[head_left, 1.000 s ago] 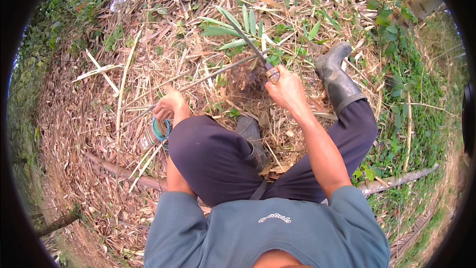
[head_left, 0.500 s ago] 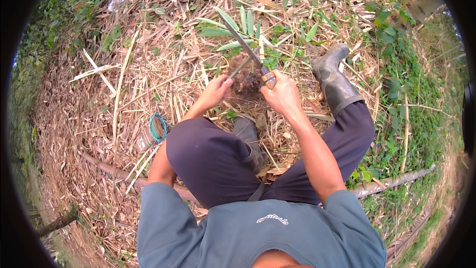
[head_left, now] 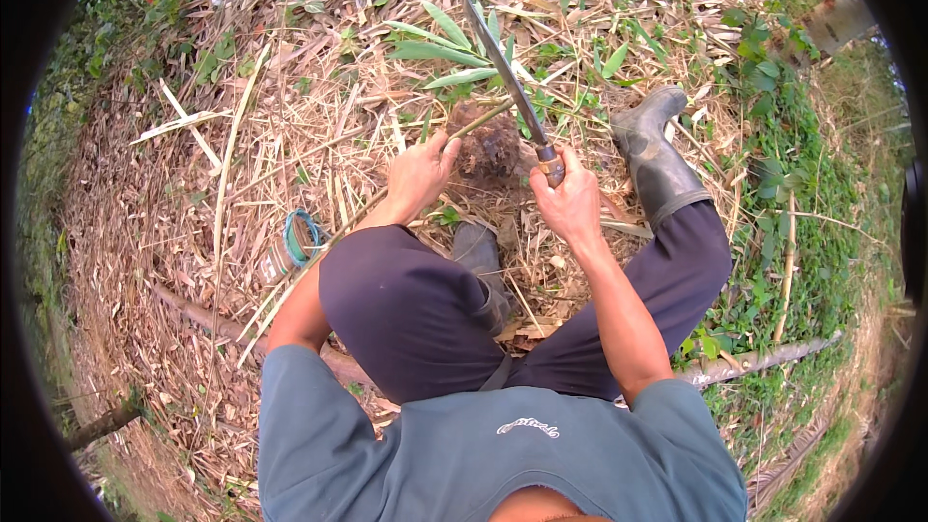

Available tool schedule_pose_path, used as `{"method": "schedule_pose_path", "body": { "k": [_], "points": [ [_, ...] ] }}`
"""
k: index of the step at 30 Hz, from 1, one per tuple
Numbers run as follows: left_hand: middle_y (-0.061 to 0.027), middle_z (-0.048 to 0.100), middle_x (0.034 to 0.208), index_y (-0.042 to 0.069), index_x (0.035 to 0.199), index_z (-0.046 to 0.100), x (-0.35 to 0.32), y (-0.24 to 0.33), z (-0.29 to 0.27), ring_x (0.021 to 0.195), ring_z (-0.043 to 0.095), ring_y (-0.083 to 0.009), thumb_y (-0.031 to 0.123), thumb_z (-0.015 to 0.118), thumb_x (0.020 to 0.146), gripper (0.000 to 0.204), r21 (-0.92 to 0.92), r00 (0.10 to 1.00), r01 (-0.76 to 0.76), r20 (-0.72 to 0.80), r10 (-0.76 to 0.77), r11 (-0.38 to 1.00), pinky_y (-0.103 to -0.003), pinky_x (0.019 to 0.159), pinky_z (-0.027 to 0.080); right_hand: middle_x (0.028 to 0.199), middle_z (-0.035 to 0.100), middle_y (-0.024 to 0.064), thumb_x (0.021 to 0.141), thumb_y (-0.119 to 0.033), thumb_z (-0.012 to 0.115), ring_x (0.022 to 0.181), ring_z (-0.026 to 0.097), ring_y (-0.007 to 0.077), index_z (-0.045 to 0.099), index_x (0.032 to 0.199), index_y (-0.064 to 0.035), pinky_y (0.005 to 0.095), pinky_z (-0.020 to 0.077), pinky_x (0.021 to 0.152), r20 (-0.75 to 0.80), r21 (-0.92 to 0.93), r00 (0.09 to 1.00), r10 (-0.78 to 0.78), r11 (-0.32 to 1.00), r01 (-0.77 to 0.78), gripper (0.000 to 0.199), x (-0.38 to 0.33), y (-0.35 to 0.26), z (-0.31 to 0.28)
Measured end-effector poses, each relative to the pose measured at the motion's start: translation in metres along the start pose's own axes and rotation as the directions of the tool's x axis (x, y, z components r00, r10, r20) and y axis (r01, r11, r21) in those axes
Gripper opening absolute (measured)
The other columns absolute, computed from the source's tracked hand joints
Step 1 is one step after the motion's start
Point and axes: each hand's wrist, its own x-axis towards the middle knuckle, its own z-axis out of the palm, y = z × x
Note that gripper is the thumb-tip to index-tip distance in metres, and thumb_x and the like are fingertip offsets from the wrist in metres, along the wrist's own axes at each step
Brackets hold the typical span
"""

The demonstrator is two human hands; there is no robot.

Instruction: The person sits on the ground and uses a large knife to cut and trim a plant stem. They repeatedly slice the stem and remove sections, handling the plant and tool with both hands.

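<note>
My right hand [head_left: 570, 201] is closed round the wooden handle of a machete [head_left: 517, 87]. Its long dark blade points away from me, leaning to the left at the tip. My left hand [head_left: 418, 177] grips a thin greenish stick [head_left: 486, 117], which slants up to the right and ends close to the blade. Whether stick and blade touch, I cannot tell. Below the stick lies a dark brown clump [head_left: 493, 150], perhaps soil or roots, between my two hands. Long green leaves [head_left: 440, 53] spread on the ground just beyond, left of the blade.
Dry leaves and pale strips [head_left: 232, 150] litter the ground. Beside my left knee lies a round container with a blue rim [head_left: 302, 234]. My dark boots [head_left: 655, 159] flank the clump. A pole [head_left: 764, 362] lies at right, and a trunk [head_left: 833, 21] stands far right.
The machete has swung more upright, its tip shifting right. My right hand has moved slightly right and down. More of the stick shows now, and my left hand has barely moved.
</note>
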Motion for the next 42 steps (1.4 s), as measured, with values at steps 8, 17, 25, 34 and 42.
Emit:
{"method": "schedule_pose_path", "body": {
  "k": [8, 17, 25, 34, 42],
  "points": [
    [-0.0137, 0.066, 0.069, 0.009, 0.099, 0.056, 0.002, 0.003, 0.001, 0.061, 0.066, -0.0374, 0.034, 0.054, 0.102, 0.024, 0.193, 0.984, -0.177, 0.031, 0.175, 0.965, -0.049, 0.052, 0.051, 0.066, 0.064, 0.0103, 0.083, -0.023, 0.069, 0.059, 0.062, 0.0212, 0.062, 0.107, 0.0018, 0.0374, 0.0487, 0.060, -0.012, -0.086, 0.999, 0.049, 0.995, -0.050, 0.035, 0.001, 0.011, -0.001],
    [-0.0127, 0.067, 0.070, 0.010, 0.097, 0.057, 0.000, 0.006, -0.007, 0.060, 0.066, -0.0351, 0.039, 0.051, 0.103, 0.030, 0.196, 0.996, -0.073, 0.056, 0.064, 0.978, -0.047, 0.051, 0.050, 0.064, 0.060, 0.0052, 0.086, -0.025, 0.070, 0.058, 0.056, 0.0146, 0.062, 0.102, 0.0005, 0.0346, 0.0462, 0.058, 0.027, 0.002, 0.995, 0.094, 0.996, -0.094, 0.031, -0.003, 0.009, 0.003],
    [-0.0153, 0.063, 0.067, 0.009, 0.094, 0.058, 0.003, -0.002, -0.005, 0.060, 0.064, -0.0380, 0.037, 0.055, 0.102, 0.029, 0.051, 0.993, -0.115, 0.005, 0.115, 0.992, -0.049, 0.052, 0.047, 0.066, 0.065, 0.0093, 0.085, -0.025, 0.069, 0.058, 0.063, 0.0194, 0.063, 0.102, 0.0017, 0.0373, 0.0501, 0.061, 0.042, 0.016, 0.992, 0.115, 0.993, -0.116, 0.032, -0.001, -0.008, -0.005],
    [-0.0186, 0.063, 0.065, 0.011, 0.097, 0.060, 0.006, -0.008, -0.014, 0.060, 0.063, -0.0426, 0.037, 0.056, 0.102, 0.027, 0.082, 0.996, -0.055, 0.074, 0.049, 0.995, -0.052, 0.053, 0.047, 0.066, 0.066, 0.0114, 0.085, -0.023, 0.070, 0.059, 0.064, 0.0217, 0.063, 0.102, 0.0015, 0.0382, 0.0512, 0.062, 0.052, 0.004, 0.993, 0.110, 0.994, -0.111, 0.031, -0.001, -0.004, 0.003],
    [-0.0208, 0.066, 0.073, 0.009, 0.094, 0.059, 0.011, 0.001, -0.008, 0.072, 0.065, -0.0461, 0.042, 0.050, 0.103, 0.035, -0.055, 0.970, 0.041, 0.241, -0.026, 0.998, -0.057, 0.062, 0.049, 0.065, 0.063, 0.0110, 0.083, -0.022, 0.070, 0.059, 0.062, 0.0228, 0.062, 0.100, 0.0009, 0.0385, 0.0491, 0.060, 0.010, 0.000, 1.000, 0.009, 1.000, -0.009, 0.029, 0.011, -0.020, 0.000]
  ]
}}
